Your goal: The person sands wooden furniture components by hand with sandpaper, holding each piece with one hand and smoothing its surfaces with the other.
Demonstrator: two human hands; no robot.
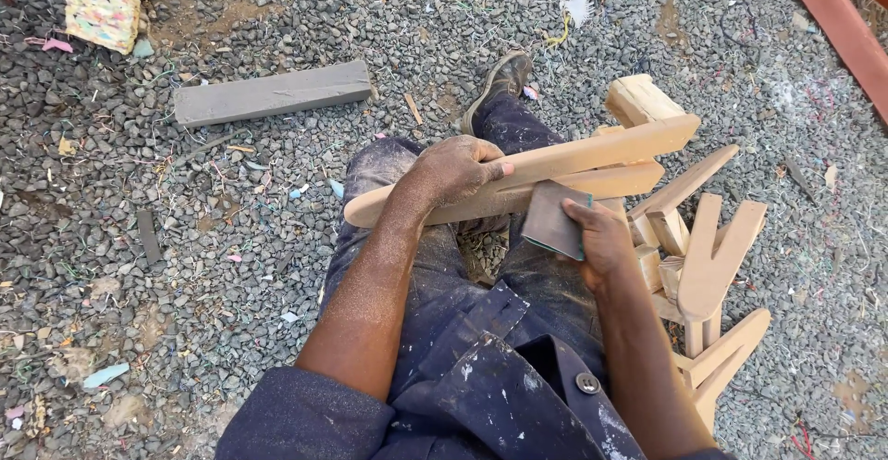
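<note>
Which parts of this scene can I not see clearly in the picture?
All in the head view:
- Left hand: its fingers wrap behind the wooden piece.
- Sandpaper sheet: the right hand covers one edge.
- Pile of wooden pieces: partly behind the right forearm.
- Red beam: cut by the edge.

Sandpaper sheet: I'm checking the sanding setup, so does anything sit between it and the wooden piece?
Nothing visible does. The right hand holds the sandpaper sheet right against the wooden piece, which the left hand grips.
</note>
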